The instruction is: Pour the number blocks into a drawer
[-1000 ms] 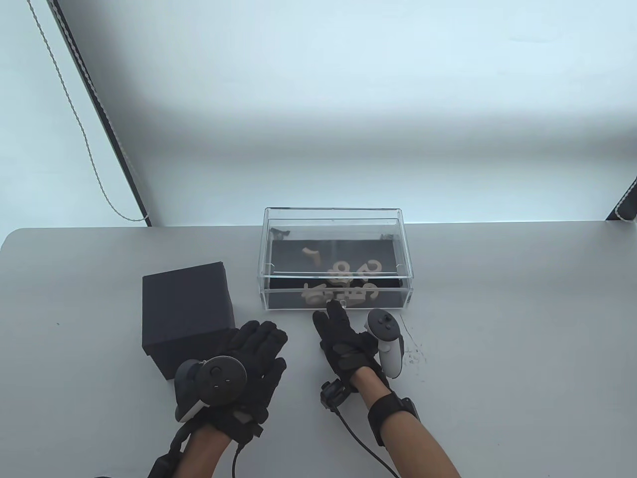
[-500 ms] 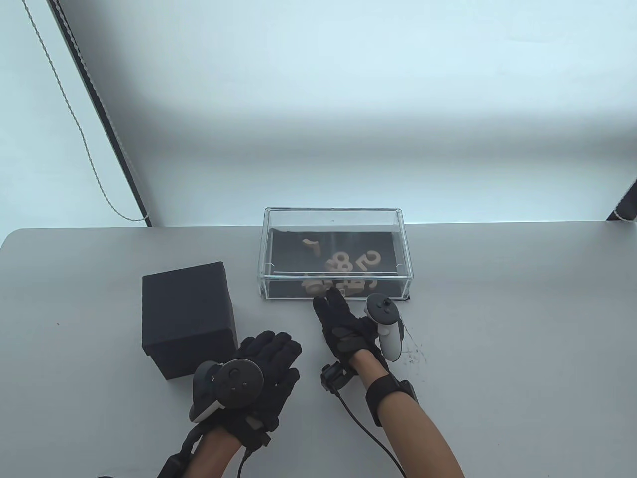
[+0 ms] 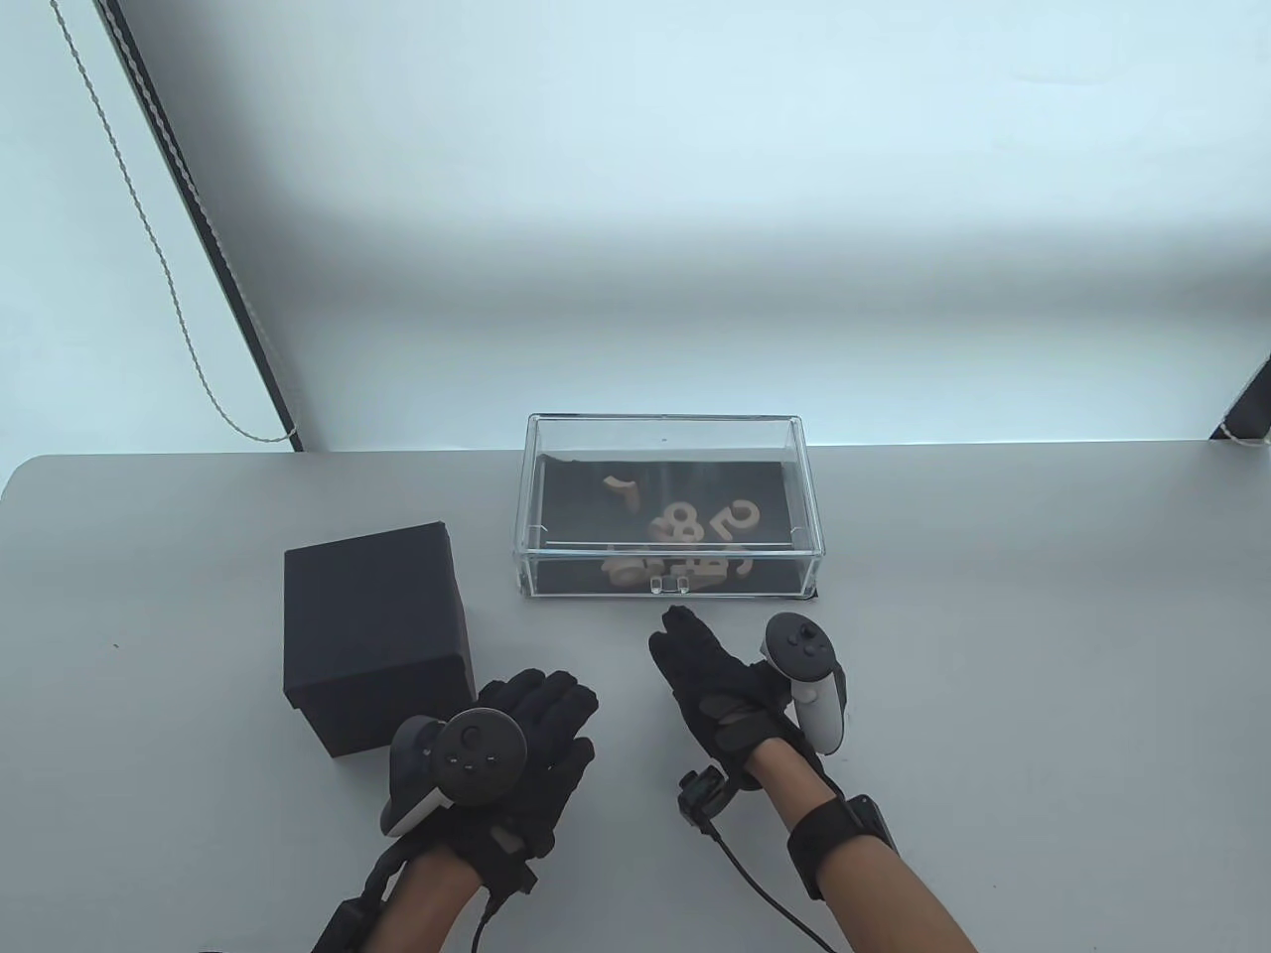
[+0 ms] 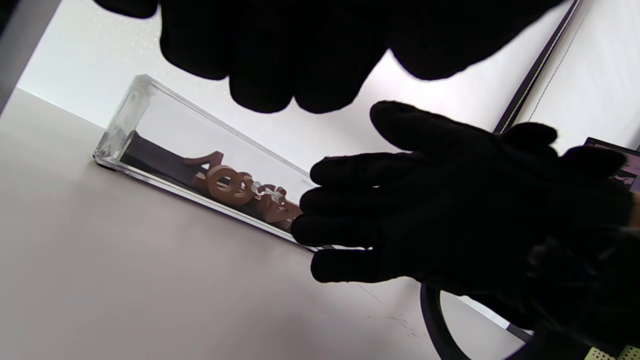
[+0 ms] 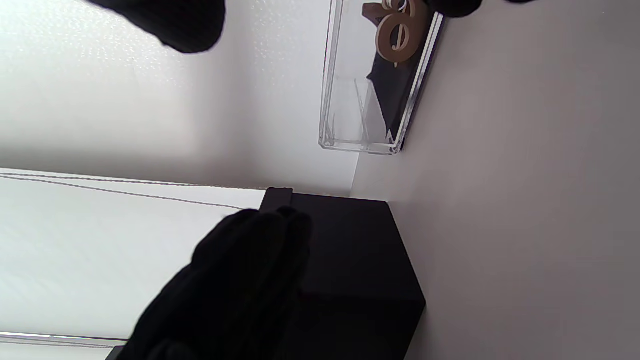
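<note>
Wooden number blocks (image 3: pixel 685 541) lie inside the shut clear acrylic drawer (image 3: pixel 667 506); both hands, right hand (image 3: pixel 725 685) and left hand (image 3: pixel 526 745), are empty with fingers extended, so simply rest them on the worktop (image 3: pixel 993 645).

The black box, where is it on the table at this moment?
In the table view the black box stands on the table's left part, left of the clear drawer and just beyond the left hand.

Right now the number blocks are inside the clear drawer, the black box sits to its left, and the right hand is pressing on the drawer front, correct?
Not quite. In the table view the right hand hovers short of the clear drawer, touching nothing. The number blocks are inside, and the black box is left of it.
</note>
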Tool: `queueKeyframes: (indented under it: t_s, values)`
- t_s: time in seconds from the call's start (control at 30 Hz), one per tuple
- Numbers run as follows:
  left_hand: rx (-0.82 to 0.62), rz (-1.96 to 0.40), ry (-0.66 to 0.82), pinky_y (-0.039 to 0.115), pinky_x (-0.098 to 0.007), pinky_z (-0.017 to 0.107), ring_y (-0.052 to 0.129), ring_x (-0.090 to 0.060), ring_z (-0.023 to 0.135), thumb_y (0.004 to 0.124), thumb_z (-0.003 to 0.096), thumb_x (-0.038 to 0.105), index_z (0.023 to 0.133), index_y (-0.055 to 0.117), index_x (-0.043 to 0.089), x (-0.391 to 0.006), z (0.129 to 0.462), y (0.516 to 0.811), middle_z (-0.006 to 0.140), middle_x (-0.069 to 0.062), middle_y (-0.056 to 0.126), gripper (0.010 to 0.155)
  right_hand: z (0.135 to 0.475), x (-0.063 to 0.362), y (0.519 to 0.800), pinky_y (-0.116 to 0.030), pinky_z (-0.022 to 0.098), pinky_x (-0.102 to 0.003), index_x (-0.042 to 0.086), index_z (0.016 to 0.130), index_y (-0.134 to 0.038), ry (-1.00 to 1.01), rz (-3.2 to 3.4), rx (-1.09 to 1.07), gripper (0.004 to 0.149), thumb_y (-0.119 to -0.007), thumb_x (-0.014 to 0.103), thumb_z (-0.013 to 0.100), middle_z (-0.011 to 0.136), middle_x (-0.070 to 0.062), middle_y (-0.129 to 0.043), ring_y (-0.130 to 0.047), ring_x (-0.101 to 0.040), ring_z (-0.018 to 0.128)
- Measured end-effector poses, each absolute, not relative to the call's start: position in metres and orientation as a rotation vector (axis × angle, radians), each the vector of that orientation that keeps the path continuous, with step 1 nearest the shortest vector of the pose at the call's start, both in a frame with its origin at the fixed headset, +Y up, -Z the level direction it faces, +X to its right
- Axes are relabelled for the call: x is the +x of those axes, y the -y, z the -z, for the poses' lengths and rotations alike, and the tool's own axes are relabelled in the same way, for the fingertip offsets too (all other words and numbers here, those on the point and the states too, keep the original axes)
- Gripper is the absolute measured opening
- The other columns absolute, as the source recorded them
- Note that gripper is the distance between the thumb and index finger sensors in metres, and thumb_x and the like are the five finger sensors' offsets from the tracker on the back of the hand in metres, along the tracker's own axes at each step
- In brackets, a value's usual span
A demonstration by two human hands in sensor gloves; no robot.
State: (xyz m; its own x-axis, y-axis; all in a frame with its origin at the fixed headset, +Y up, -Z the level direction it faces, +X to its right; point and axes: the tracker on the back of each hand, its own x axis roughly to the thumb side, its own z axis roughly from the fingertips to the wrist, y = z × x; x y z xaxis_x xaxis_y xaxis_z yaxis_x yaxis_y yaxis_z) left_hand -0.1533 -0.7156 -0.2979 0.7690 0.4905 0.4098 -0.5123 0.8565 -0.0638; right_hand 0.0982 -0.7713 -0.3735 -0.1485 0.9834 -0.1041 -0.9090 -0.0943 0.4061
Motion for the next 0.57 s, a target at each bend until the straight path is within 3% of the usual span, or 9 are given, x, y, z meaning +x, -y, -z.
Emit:
queueKeyframes:
  t_s: [0.57]
  values:
    - [0.004, -0.541, 0.397, 0.037, -0.066, 0.075, 0.056, -0.043, 0.104, 0.065, 0.0475, 0.053, 0.101, 0.066, 0.020, -0.156, 0.298, 0.722, 0.113, -0.014, 0.067, 0.063, 0.301, 0.138, 0.766, -0.041, 0.066, -0.072, 0.006, 0.104, -0.029, -0.419, -1.697, 0.287, 0.084, -0.067, 0.058, 0.049, 0.107, -0.029, -0.022, -0.041, -0.057, 0.095]
